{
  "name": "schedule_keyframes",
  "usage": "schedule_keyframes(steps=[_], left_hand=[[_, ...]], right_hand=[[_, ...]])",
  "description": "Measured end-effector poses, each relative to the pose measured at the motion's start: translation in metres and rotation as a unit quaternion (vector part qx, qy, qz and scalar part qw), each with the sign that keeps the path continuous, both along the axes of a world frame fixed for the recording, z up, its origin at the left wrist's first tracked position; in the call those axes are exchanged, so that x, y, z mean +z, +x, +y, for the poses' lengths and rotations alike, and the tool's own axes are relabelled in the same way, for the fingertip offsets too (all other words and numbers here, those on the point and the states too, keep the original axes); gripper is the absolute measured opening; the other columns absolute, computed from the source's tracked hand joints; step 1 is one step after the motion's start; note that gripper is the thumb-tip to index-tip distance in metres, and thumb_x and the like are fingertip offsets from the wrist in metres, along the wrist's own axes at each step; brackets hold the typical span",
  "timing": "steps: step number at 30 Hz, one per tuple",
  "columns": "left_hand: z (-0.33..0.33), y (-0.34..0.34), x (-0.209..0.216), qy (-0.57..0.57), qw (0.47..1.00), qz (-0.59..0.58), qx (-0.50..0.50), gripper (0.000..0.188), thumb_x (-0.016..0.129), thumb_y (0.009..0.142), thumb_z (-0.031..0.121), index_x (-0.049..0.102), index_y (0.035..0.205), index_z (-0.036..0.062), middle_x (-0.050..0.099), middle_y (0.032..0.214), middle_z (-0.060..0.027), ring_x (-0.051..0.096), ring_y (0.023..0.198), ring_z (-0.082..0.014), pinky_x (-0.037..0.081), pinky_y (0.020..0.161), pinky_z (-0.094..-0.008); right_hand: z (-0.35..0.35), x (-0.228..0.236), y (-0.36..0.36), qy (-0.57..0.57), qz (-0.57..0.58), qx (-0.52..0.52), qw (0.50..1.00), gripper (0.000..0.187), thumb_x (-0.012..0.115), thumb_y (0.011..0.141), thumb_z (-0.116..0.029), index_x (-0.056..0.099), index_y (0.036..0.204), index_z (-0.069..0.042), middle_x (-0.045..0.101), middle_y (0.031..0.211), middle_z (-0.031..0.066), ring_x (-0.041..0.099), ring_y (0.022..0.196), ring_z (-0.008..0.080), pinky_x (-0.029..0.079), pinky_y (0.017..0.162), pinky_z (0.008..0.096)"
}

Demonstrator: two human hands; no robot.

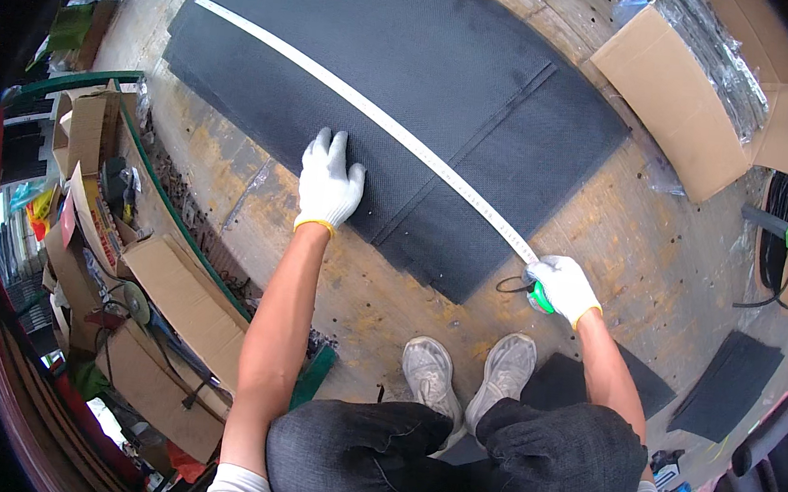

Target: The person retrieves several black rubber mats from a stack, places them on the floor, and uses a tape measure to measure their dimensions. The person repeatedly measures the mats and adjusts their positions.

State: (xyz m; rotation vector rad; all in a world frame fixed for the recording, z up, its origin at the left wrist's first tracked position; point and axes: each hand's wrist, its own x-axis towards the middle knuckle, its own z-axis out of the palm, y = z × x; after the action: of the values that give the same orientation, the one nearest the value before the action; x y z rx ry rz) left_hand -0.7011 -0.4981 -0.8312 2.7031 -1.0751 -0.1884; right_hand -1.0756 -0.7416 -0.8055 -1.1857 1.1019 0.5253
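Observation:
A large sheet of black mesh (340, 13) lies flat on the worn wooden floor, with a seam or fold line running across its right part. Over it stretches the white blade of a tape measure (369, 109), from the far left edge to the near right corner. My right hand (565, 287), in a white glove, is closed round the green tape measure case just off that corner; a dark loop of cord hangs beside it. My left hand (330, 181), gloved too, rests on the mesh's near edge with its fingers spread, holding nothing.
An open cardboard box (673, 102) with plastic-wrapped strips stands at the far right, near a spool of black cord (780, 236). Dark mesh offcuts (727, 384) lie at the right. Cardboard pieces (185, 297), an angle grinder (136, 302) and clutter fill the left side.

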Motion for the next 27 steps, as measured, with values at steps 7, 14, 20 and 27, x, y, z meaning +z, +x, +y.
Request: schedule_keyframes(steps=[7,14,20,27], left_hand=[[-0.019,-0.028,0.033,0.027,0.998,0.012,-0.055,0.083,0.086,0.080,0.038,0.055,0.147,0.0000,0.050,0.156,-0.0301,0.048,0.143,-0.0511,0.047,0.116,-0.0575],[-0.028,-0.061,0.037,0.098,0.992,0.023,-0.077,0.106,0.094,0.072,0.048,0.050,0.156,0.0027,0.045,0.161,-0.0305,0.043,0.147,-0.0544,0.047,0.114,-0.0604],[-0.022,-0.053,0.037,0.083,0.991,0.034,-0.097,0.100,0.094,0.074,0.048,0.051,0.154,0.0057,0.047,0.160,-0.0277,0.045,0.146,-0.0507,0.047,0.113,-0.0603],[-0.025,-0.054,0.050,0.100,0.990,0.037,-0.092,0.089,0.090,0.078,0.045,0.054,0.151,0.0075,0.048,0.156,-0.0264,0.047,0.142,-0.0498,0.047,0.109,-0.0606]], right_hand=[[0.001,-0.004,-0.002,0.029,0.008,-0.028,0.999,0.031,0.067,0.106,-0.025,0.075,0.095,0.002,0.064,0.064,0.0081,0.062,0.053,0.0171,0.048,0.053,0.0347],[0.002,-0.008,-0.004,0.003,-0.002,-0.004,1.000,0.030,0.066,0.106,-0.026,0.074,0.096,0.001,0.066,0.066,0.0070,0.061,0.053,0.0156,0.047,0.052,0.0338],[-0.002,0.000,-0.004,0.048,-0.028,-0.004,0.998,0.026,0.069,0.103,-0.024,0.077,0.098,0.000,0.064,0.067,0.0033,0.060,0.054,0.0118,0.046,0.052,0.0301],[0.000,0.014,0.003,0.033,-0.149,-0.008,0.988,0.024,0.071,0.098,-0.019,0.080,0.101,0.004,0.069,0.072,0.0070,0.063,0.058,0.0137,0.047,0.053,0.0298]])
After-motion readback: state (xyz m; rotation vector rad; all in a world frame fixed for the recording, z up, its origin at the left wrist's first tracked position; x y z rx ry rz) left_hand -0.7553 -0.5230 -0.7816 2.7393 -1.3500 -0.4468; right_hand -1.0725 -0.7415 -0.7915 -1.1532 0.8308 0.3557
